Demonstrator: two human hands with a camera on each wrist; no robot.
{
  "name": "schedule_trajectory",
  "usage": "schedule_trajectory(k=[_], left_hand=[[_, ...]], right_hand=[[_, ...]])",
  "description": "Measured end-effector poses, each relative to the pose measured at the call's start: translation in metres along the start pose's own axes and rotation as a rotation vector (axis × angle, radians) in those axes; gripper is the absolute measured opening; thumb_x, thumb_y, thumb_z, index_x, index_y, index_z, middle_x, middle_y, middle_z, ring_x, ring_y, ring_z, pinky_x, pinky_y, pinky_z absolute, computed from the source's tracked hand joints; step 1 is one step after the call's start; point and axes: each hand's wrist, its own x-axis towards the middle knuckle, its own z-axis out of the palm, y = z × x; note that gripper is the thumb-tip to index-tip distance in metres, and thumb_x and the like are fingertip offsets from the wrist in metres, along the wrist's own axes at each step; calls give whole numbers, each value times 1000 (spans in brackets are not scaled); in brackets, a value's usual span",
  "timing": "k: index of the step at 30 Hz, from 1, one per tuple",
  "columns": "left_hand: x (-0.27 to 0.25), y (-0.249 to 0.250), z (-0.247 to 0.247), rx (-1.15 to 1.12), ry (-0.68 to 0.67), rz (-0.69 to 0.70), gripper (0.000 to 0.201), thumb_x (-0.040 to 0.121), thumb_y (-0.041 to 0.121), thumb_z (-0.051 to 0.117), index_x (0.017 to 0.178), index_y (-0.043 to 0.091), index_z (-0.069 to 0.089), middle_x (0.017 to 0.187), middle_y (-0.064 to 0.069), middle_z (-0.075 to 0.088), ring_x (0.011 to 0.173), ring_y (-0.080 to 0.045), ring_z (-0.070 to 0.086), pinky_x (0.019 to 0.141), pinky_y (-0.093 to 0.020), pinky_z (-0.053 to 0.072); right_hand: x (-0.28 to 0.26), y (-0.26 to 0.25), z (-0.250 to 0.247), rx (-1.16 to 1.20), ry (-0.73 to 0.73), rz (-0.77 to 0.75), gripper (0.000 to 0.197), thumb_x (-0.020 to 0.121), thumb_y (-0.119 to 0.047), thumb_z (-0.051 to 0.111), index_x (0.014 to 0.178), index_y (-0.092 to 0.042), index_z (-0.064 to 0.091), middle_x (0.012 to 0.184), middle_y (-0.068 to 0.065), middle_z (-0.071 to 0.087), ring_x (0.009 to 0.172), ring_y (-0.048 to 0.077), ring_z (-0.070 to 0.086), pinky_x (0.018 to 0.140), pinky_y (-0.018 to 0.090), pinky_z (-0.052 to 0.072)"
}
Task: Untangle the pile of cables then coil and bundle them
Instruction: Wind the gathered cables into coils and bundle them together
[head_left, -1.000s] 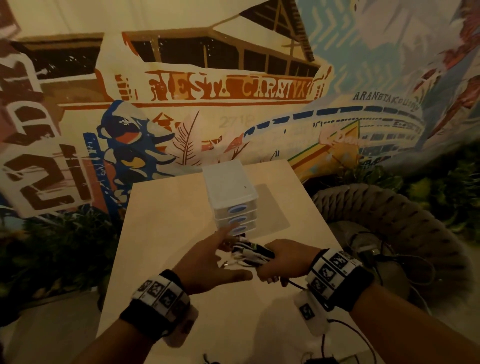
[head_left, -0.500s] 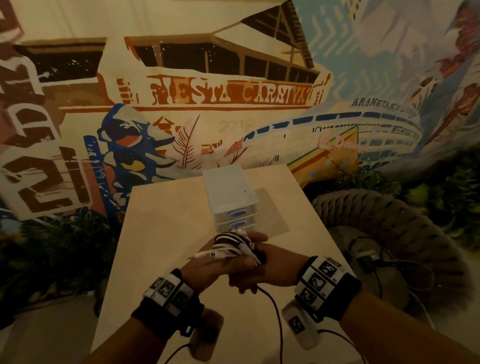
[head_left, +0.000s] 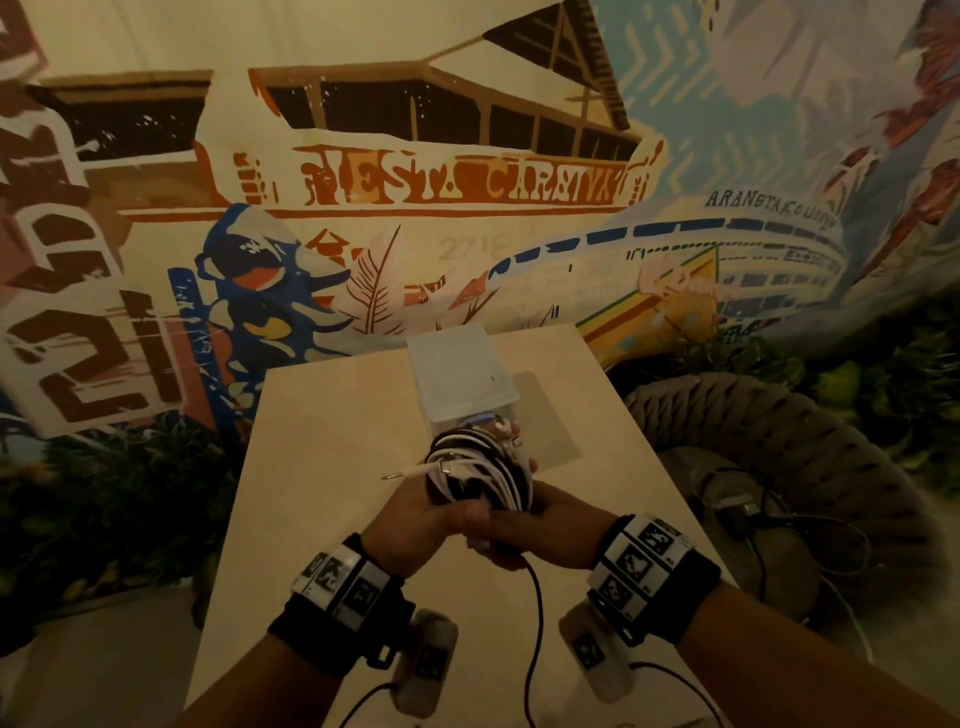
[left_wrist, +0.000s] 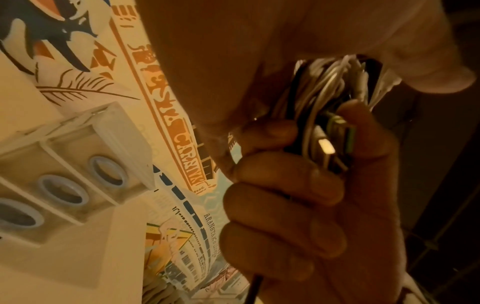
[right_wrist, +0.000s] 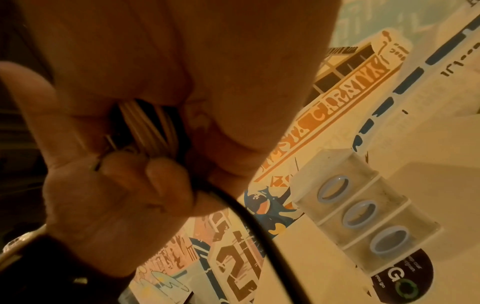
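Observation:
A bundle of black and white cables (head_left: 478, 470) is held up in front of me over the table, with both hands closed round its lower part. My left hand (head_left: 418, 506) grips it from the left and my right hand (head_left: 550, 525) from the right, their fingers meeting under it. A white plug end (head_left: 402, 474) sticks out to the left. One black cable (head_left: 535, 603) hangs from the hands toward me. The left wrist view shows the coiled strands (left_wrist: 330, 96) and a connector (left_wrist: 326, 147) between the fingers. The right wrist view shows the strands (right_wrist: 150, 127) and the black cable (right_wrist: 259, 226).
A small white drawer box (head_left: 460, 374) with blue ring pulls stands just behind the bundle on the light wooden table (head_left: 332, 467). At the right a woven rope chair (head_left: 810, 457) holds more loose cables (head_left: 753, 514). A painted mural wall is behind.
A second ago my right hand alone held the bundle while the left was open beside it. Now the left hand has closed on it too, and the bundle stands higher and upright.

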Motion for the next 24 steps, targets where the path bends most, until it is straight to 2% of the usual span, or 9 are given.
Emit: schedule_trajectory(k=[3,6,9,11,14,17,20,22,24], left_hand=[[-1,-2,1,38,53,-114,23,84,33,77,88,10,77,97,-15,74,96,-31,69,91,-46,56],[1,0,2,95,98,-79,25,79,24,81,82,-1,75,87,-14,75,84,-29,72,81,-36,56],[4,10,2,186,29,-64,7,82,5,79,82,0,74,85,-8,74,86,-27,71,83,-34,55],[3,14,-2,263,43,-29,18,81,-5,77,78,12,74,84,3,73,87,-19,69,84,-27,53],[1,18,-13,347,63,-25,24,83,-13,72,78,10,71,84,0,72,85,-17,67,83,-25,52],[-1,21,-18,391,66,-91,22,84,-11,72,81,11,71,86,2,72,86,-13,67,84,-22,52],[-2,22,-13,510,-70,-83,18,85,-2,74,82,16,71,85,12,70,86,-6,66,89,-20,50],[-2,19,-12,590,-125,-97,4,87,13,76,90,16,74,91,10,73,91,-5,68,90,-26,53],[-2,16,-13,716,-113,-153,21,87,37,69,97,20,75,96,8,74,92,-6,69,87,-32,55]], right_hand=[[-2,1,-1,-24,-51,-27,33,104,-20,49,104,11,60,74,29,50,54,13,47,61,27,44],[-2,-1,-2,-51,-55,8,19,100,-16,58,107,0,65,79,22,61,64,26,58,70,42,51],[2,2,-1,-150,-63,-2,4,95,-22,67,94,-19,67,74,3,63,65,15,59,67,36,53],[2,6,-3,-157,-71,27,5,92,-30,71,92,-33,67,73,-6,64,68,14,58,68,33,53],[-3,14,-10,-132,-40,93,12,100,-29,59,100,-29,71,76,-1,61,61,11,51,64,29,46],[-4,24,-17,-132,-29,136,26,106,-26,49,107,-13,72,75,2,57,60,15,52,66,32,47],[-4,26,-16,-166,-29,157,25,105,-26,49,105,-18,73,76,-5,64,63,15,57,68,32,51],[-4,25,-15,-144,-4,159,23,105,-27,49,101,-24,71,84,-2,70,68,17,63,70,32,56],[-5,26,-12,-80,5,152,24,106,-23,47,99,-26,70,93,3,74,74,20,67,70,31,57]])
